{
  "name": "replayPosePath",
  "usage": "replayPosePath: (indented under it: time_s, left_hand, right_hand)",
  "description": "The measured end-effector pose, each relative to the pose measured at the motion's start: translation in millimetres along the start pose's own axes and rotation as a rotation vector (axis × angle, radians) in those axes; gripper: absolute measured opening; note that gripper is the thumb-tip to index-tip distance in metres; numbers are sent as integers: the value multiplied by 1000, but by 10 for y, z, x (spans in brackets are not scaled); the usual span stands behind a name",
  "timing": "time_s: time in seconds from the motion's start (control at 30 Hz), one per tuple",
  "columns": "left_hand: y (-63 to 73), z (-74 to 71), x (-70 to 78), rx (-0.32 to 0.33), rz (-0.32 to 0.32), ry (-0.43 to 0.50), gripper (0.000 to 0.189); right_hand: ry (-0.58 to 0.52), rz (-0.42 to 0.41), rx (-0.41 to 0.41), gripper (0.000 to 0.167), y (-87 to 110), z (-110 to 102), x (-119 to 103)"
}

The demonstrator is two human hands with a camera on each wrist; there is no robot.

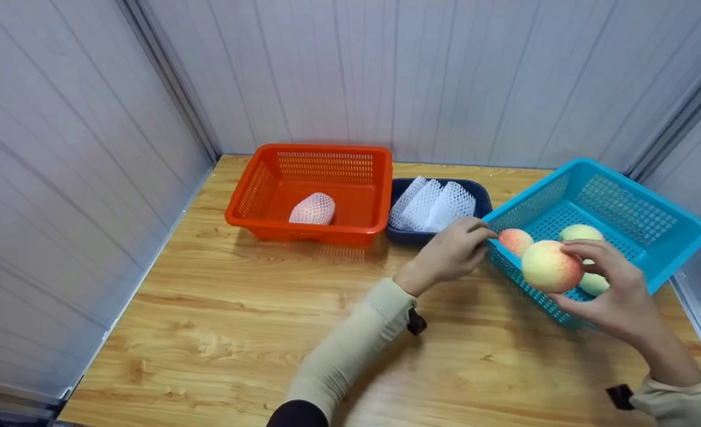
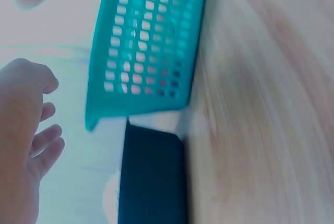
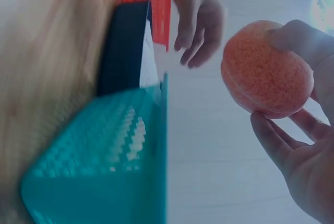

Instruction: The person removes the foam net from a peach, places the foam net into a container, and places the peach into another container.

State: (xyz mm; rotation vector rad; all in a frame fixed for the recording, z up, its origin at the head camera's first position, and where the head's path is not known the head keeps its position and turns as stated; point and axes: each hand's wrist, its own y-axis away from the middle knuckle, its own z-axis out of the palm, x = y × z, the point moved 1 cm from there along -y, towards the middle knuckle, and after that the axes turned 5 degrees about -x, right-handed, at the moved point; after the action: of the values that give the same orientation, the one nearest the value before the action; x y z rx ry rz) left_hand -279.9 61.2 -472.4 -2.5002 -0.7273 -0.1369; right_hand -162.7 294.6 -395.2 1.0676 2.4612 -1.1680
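Note:
My right hand [image 1: 620, 296] grips a yellow-and-red peach [image 1: 549, 267] between thumb and fingers, above the near side of a turquoise basket [image 1: 635, 201]. In the right wrist view the peach's red side [image 3: 266, 72] faces the camera. Inside that basket lie several more peaches, among them a reddish one [image 1: 515, 240] by the left wall and a pale one [image 1: 582, 232] farther back. My left hand [image 1: 451, 252], fingers loosely bent and holding nothing, hovers by the basket's left corner. Just behind it, white foam net sleeves [image 1: 436, 204] fill a dark blue tray [image 1: 399, 237].
An orange-red basket [image 1: 303, 235] stands left of the tray, with one fruit in a foam net [image 1: 313, 209] inside. All the containers sit along the back of a wooden table [image 1: 220, 332]. Pale panel walls [image 1: 445, 77] enclose the table at the back and sides.

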Motion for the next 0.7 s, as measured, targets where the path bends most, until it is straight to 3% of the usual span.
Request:
replayPosePath:
  time_s: [0.23,0.47,0.7]
  left_hand:
    - [-100,123,206,-94,71,-69,28]
    - [-97,175,212,-133,66,-95,28]
    - [-163,155,202,-156,66,-137,29]
  right_hand:
    - [85,120,-125,84,144,-179,421]
    - [88,178,-284,73,111,-190,643]
    - [70,253,-351,65,-22,-253,774]
